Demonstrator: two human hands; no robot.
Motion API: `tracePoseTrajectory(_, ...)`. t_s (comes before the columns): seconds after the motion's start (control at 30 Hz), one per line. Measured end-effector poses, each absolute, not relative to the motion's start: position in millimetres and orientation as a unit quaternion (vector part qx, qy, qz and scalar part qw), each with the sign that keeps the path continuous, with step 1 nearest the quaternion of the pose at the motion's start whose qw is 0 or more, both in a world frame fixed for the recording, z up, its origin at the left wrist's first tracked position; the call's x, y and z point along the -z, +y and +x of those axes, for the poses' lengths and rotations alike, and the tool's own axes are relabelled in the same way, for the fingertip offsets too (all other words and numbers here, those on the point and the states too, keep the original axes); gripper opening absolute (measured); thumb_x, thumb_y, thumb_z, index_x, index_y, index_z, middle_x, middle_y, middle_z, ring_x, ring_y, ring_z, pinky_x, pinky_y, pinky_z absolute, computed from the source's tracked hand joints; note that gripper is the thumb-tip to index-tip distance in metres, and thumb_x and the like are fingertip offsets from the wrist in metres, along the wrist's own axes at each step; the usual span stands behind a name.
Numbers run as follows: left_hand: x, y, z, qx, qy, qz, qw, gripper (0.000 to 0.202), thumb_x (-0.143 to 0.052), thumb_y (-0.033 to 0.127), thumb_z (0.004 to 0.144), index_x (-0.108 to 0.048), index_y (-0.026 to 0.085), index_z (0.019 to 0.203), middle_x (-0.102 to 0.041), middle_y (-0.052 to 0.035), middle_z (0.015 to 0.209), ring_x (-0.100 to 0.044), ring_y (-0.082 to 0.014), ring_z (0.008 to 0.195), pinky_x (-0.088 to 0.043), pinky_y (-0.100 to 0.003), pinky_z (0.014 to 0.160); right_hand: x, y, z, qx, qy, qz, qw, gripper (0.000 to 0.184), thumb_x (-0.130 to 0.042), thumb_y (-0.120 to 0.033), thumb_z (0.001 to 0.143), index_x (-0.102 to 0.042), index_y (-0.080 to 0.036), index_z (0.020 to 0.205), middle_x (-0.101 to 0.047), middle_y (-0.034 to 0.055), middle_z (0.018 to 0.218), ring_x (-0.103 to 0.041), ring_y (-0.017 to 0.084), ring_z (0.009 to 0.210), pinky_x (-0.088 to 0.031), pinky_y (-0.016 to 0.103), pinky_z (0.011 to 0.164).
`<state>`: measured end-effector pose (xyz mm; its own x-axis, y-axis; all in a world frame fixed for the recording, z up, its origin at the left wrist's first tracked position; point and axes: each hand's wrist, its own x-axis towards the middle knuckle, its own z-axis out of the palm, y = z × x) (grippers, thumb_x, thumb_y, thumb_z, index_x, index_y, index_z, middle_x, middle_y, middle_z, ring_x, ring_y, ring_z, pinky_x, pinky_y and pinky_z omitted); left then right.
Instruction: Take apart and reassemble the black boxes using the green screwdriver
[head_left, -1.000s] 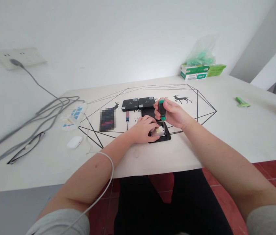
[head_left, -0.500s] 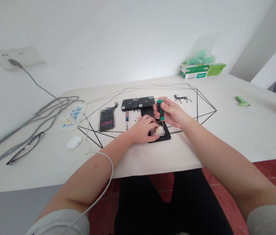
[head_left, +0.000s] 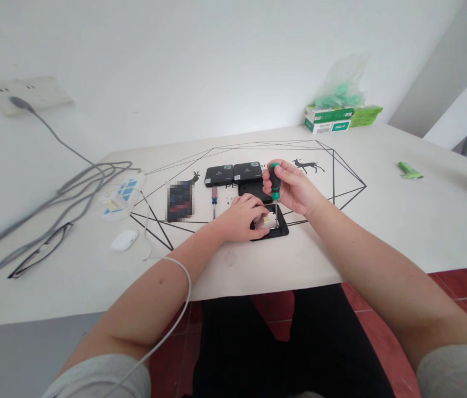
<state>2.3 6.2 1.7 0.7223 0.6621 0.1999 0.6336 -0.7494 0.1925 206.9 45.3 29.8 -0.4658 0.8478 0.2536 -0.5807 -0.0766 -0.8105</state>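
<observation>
My right hand is wrapped round the green and black handle of a screwdriver. Its shaft points down, and the tip is over the right part of an opened black plastic case. My left hand grips that case from the left, thumb on the near side and fingers on the far side. A pale inner part with a yellow patch shows inside the case, partly covered by the fingers. Just behind lies a black cover. To the left are a second screwdriver and tiny loose screws.
Two closed black boxes sit side by side behind the covers. A blurred dark item lies left. Further left are a white case, glasses, grey cables and a power strip. Green boxes stand at the back right.
The screwdriver in my right hand has turned slightly and shifted a little to the right, showing more of its shaft. My left hand stays on the case.
</observation>
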Motion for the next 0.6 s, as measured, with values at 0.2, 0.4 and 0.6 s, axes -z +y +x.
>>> tracePoseTrajectory(0.2,-7.2,1.7,5.3,-0.195,0.328,0.921,0.082,0.035,-0.073,0.044,0.09,-0.071,0.023,0.118,-0.069,-0.0096,0.124,-0.054,-0.0303,0.122,-0.04,-0.049,0.107,-27.8,49.7,205.0,-0.698,-0.445,-0.152,0.54,0.036,-0.087,-0.045,0.084,-0.061,-0.026,0.1,-0.074,-0.0041,0.092,-0.067,0.01,0.078,-0.06,0.024,0.071)
tracePoseTrajectory(0.4,-4.8,4.6,8.0,-0.214,0.336,0.913,0.088,0.02,-0.061,0.034,0.1,-0.069,0.022,0.087,-0.073,-0.007,0.116,-0.058,-0.0265,0.118,-0.039,-0.046,0.104,-27.7,51.6,201.7,-0.678,-0.433,-0.148,0.576,0.041,-0.091,-0.046,0.079,-0.06,-0.026,0.098,-0.075,-0.0039,0.094,-0.07,0.011,0.084,-0.061,0.025,0.074)
tracePoseTrajectory(0.6,-6.1,19.8,-7.2,-0.193,0.4,0.896,0.022,0.015,-0.061,0.026,0.097,-0.068,0.022,0.085,-0.074,-0.007,0.117,-0.058,-0.0284,0.119,-0.037,-0.05,0.105,-31.2,82.1,229.5,-0.556,-0.38,-0.257,0.693,0.04,-0.085,-0.046,0.083,-0.051,-0.025,0.09,-0.07,-0.0046,0.087,-0.065,0.009,0.073,-0.054,0.021,0.063)
